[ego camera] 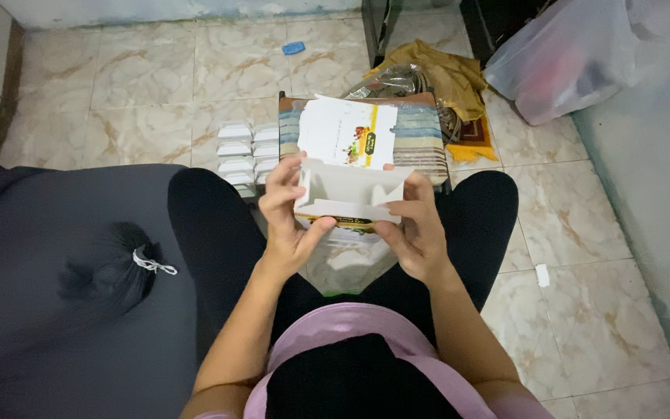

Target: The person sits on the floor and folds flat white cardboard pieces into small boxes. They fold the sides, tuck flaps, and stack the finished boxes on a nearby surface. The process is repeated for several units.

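White card forms the small folding box (348, 194) held at the centre of the head view, above the person's lap. Its lid flap, printed with a yellow band and small pictures, stands open toward 12 o'clock.

Left hand (287, 213): closed on the box's left end, thumb along the lower front edge, fingers curled behind the side wall at 9 o'clock of the box.

Right hand (415, 231): closed on the box's right end, at 4 o'clock of the box, fingertips pinching the front corner and side flap.

Surroundings:
- Stack of white folded boxes (246, 153) on the tiled floor (149, 85), at 10 o'clock of the held box.
- Striped cloth bundle (416, 132) just behind the held box, at 1 o'clock.
- Mustard cloth (447, 74) farther out at 1 o'clock.
- Clear plastic bag (564, 58) at 2 o'clock, against the wall.
- Dark tied sack (79, 271) at 8 o'clock, beside the left knee.
- Small blue object (293, 48) on the floor at 12 o'clock, well apart.
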